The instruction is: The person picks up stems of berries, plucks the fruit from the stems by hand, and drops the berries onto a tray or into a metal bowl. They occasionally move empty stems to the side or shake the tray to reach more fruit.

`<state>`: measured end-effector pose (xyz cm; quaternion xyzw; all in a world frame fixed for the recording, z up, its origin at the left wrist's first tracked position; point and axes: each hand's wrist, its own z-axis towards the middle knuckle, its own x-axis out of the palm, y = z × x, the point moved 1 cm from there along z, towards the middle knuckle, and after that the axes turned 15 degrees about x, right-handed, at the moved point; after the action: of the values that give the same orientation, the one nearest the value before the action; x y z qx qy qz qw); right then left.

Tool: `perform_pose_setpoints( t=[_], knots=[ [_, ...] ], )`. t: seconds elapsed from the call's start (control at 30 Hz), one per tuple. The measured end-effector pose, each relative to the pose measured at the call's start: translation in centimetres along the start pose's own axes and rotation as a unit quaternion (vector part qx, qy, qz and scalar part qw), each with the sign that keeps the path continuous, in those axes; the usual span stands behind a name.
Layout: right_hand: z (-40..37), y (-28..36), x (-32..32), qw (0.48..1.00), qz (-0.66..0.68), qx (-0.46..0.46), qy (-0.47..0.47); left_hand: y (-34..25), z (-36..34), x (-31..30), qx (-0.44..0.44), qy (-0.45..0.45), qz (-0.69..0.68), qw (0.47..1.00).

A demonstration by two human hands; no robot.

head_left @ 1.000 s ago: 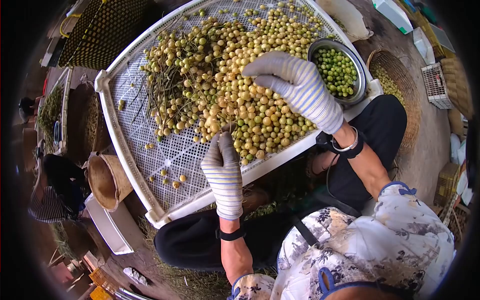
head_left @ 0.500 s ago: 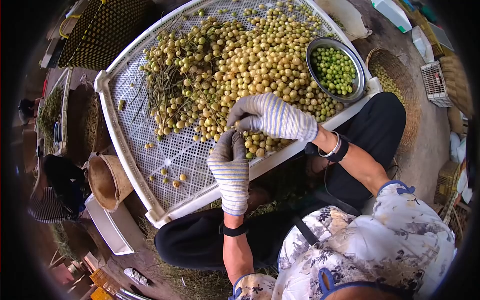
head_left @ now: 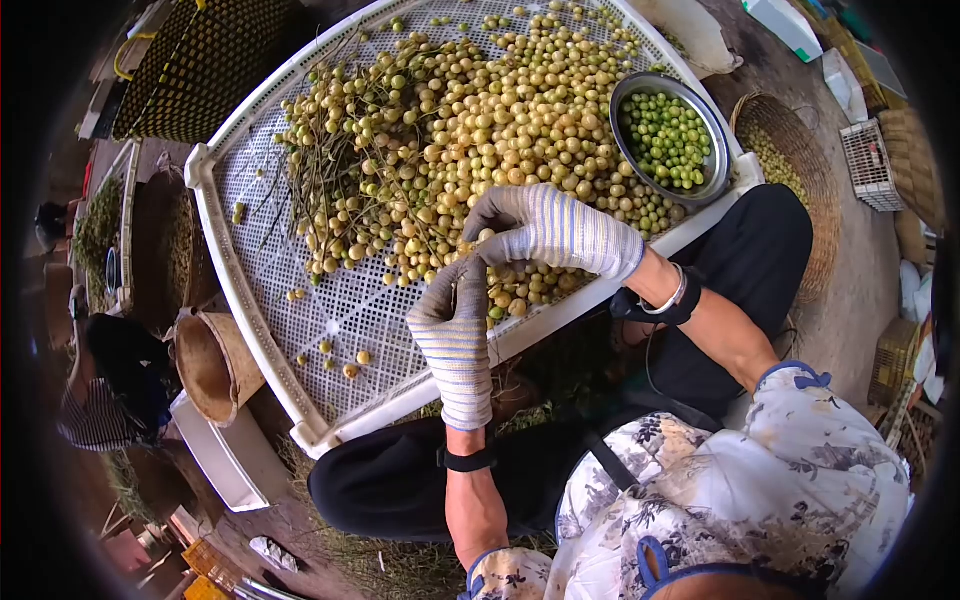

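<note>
Many small round yellowish fruits [head_left: 560,130] lie heaped on a white perforated plastic tray [head_left: 300,290], some still attached to thin brown stems [head_left: 345,170] at the heap's left. My left hand [head_left: 452,335], in a striped knitted glove with grey fingers, is closed at the tray's near edge; what its fingertips pinch is hidden. My right hand [head_left: 560,235], gloved alike, curls thumb and forefinger around a small yellow fruit [head_left: 486,236]. The fingertips of both hands meet there. A metal bowl [head_left: 718,165] of green fruits [head_left: 665,140] rests on the tray's right corner.
A wicker basket [head_left: 815,215] with more fruit stands at the right. On the left are a tan bucket [head_left: 245,350], a white bin [head_left: 235,465] and a dark woven basket [head_left: 200,65]. Another person in a striped top [head_left: 95,412] sits at the far left.
My left hand has shifted slightly up and left. The right fingers have opened a little, and a yellow fruit now shows between thumb and forefinger.
</note>
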<state>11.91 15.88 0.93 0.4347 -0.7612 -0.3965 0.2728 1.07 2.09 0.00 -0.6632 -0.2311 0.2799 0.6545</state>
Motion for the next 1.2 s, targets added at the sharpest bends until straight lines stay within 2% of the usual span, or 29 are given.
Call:
perform_pose_setpoints(
  t=[0.03,0.1,0.13,0.17,0.27,0.3,0.43,0.57,0.63,0.73,0.93,0.97,1.07,1.1,1.2],
  knots=[
    [0.1,-0.3,0.1,0.999,0.044,0.006,0.012,-0.4,0.0,0.0,-0.03,0.009,-0.009,0.999],
    [1.1,-1.2,-0.1,0.996,0.038,-0.075,-0.001,-1.3,0.2,-0.1,-0.089,0.028,-0.026,0.995],
    [1.2,-1.4,-0.1,0.993,0.035,-0.115,-0.007,-1.2,0.2,-0.2,-0.092,0.035,-0.058,0.993],
    [0.6,-1.6,-0.2,0.992,0.115,-0.054,0.008,-1.1,0.3,-0.3,-0.095,0.043,-0.09,0.99],
    [1.1,-2.6,-0.7,0.965,0.254,0.016,0.065,-1.1,0.3,-0.1,-0.15,0.022,-0.141,0.978],
    [0.7,-2.3,-0.5,0.957,0.287,0.014,0.049,-0.8,0.3,-0.3,-0.162,0.029,-0.159,0.973],
    [0.2,-1.7,-2.3,0.988,0.152,-0.018,0.005,-0.4,0.6,-1.0,-0.175,0.03,-0.259,0.95],
    [-0.5,-1.5,-2.1,0.998,0.05,-0.017,0.046,0.6,0.6,-0.9,-0.156,0.038,-0.266,0.951],
    [-0.1,-1.9,-1.1,0.997,0.053,-0.028,0.055,0.9,0.7,-0.4,-0.135,0.039,-0.249,0.958],
    [-0.2,-1.6,-0.3,0.996,0.062,-0.037,0.043,-0.1,0.7,0.3,-0.164,-0.012,-0.203,0.965],
    [-0.1,-2.0,-0.5,0.981,0.193,-0.001,0.013,-0.4,0.7,0.5,-0.178,0.033,-0.274,0.944],
    [0.0,-2.0,-0.5,0.974,0.225,-0.018,0.034,-0.4,0.7,0.6,-0.177,0.034,-0.282,0.942],
    [0.5,-3.1,-1.8,0.98,0.167,-0.067,-0.089,-0.7,0.7,-0.3,-0.163,0.06,-0.296,0.939],
    [0.7,-2.7,-2.7,0.97,0.24,0.037,0.004,-0.9,0.8,0.0,-0.152,0.039,-0.29,0.944],
    [0.2,-2.0,-1.3,0.981,0.189,-0.036,-0.007,-1.3,0.8,0.5,-0.15,0.044,-0.269,0.95]
  ],
)
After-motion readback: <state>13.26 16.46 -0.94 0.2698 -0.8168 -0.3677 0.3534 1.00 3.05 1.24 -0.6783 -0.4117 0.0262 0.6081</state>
